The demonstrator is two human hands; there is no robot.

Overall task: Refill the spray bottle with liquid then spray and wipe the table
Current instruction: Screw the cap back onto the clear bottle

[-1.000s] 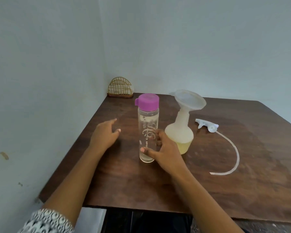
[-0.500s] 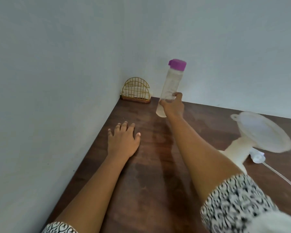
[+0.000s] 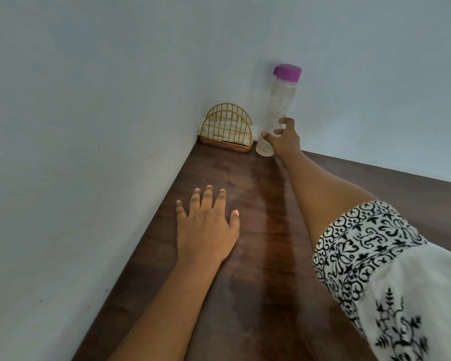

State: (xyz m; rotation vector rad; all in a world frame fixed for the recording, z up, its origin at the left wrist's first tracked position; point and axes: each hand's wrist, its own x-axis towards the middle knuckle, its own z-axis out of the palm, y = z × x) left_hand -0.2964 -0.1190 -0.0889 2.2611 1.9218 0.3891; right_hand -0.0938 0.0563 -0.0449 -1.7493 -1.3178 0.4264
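Right grip (image 3: 281, 142) on the clear bottle (image 3: 281, 100) at the surface's (image 3: 258, 256) back corner

The hand covers part of the bottle's base, and its liquid level is hard to make out. The right arm is stretched far forward, thumb and fingers curled round the bottle's lower part, just beside the wire holder (image 3: 225, 128). The left grip (image 3: 206, 227) lies flat, fingers spread.

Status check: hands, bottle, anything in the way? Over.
Left hand flat on table, open. Right hand grips purple-capped bottle low, near upright, at back corner. Wire holder close beside it.
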